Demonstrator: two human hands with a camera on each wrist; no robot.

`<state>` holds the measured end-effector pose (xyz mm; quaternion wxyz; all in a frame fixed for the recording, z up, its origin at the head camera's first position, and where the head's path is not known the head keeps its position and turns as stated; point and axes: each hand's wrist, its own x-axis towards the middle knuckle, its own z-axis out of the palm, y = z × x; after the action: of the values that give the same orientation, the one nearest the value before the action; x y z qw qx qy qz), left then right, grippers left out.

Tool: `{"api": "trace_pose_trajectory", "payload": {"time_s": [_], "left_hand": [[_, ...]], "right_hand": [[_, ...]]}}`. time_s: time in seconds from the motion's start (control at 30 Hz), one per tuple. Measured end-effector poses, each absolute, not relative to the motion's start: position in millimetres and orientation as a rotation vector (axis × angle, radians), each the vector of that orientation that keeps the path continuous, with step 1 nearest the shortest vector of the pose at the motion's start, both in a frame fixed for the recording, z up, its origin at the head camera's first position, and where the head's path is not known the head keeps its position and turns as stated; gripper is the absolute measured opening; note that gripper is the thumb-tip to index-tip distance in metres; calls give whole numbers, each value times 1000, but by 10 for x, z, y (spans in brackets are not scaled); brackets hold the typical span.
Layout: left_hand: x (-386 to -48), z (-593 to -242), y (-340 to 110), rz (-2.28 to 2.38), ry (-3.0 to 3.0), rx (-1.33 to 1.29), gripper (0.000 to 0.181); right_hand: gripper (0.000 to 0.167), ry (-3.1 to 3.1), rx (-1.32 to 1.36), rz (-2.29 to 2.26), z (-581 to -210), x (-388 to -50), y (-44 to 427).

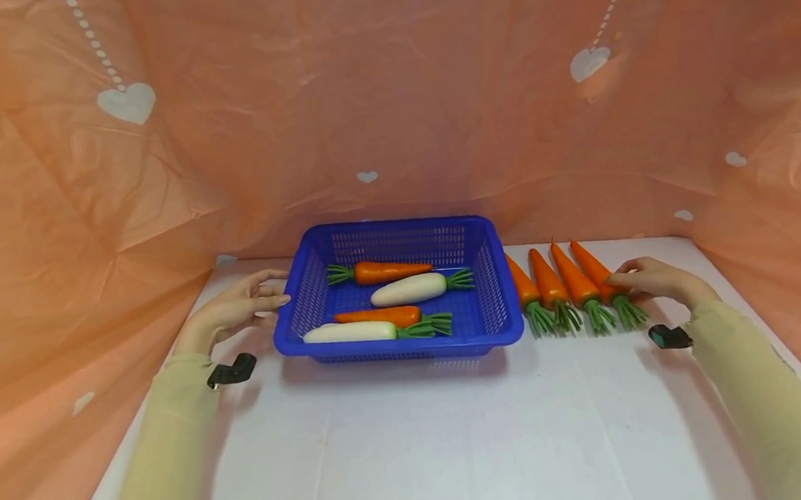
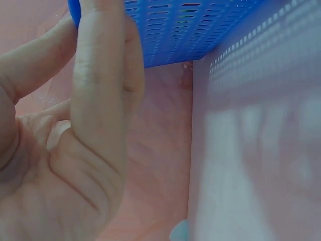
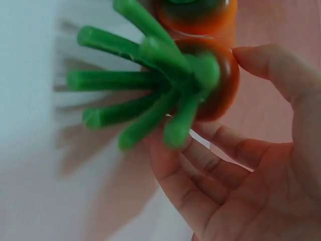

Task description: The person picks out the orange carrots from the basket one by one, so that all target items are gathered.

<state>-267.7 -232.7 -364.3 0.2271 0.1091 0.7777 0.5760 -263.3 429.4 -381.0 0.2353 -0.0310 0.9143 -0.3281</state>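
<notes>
A blue plastic basket (image 1: 399, 353) stands at the back middle of the white table. Inside lie two orange carrots (image 1: 391, 270) and two white radishes (image 1: 411, 289), all with green stems. My left hand (image 1: 235, 304) touches the basket's left rim with fairly straight fingers; the left wrist view shows the fingertips against the blue rim (image 2: 74, 11), partly hidden. Right of the basket several carrots lie side by side, stems toward me. My right hand (image 1: 653, 278) pinches the rightmost carrot (image 1: 594, 270) near its stem end, thumb on one side, fingers (image 3: 233, 143) on the other.
The white table (image 1: 448, 446) stretches in front of the basket. Orange cloth (image 1: 388, 122) with white hearts hangs behind and at both sides, close to the table's edges. Another carrot (image 1: 574, 275) lies right beside the pinched one.
</notes>
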Motion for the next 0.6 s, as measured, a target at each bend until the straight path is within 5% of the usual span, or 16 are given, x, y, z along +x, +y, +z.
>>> {"api": "trace_pose_trajectory", "payload": {"time_s": [0.6], "left_hand": [[-2681, -3649, -2321, 1597, 2134, 293, 60]], "right_hand": [[52, 2547, -222, -1138, -3422, -2628, 4278]]}}
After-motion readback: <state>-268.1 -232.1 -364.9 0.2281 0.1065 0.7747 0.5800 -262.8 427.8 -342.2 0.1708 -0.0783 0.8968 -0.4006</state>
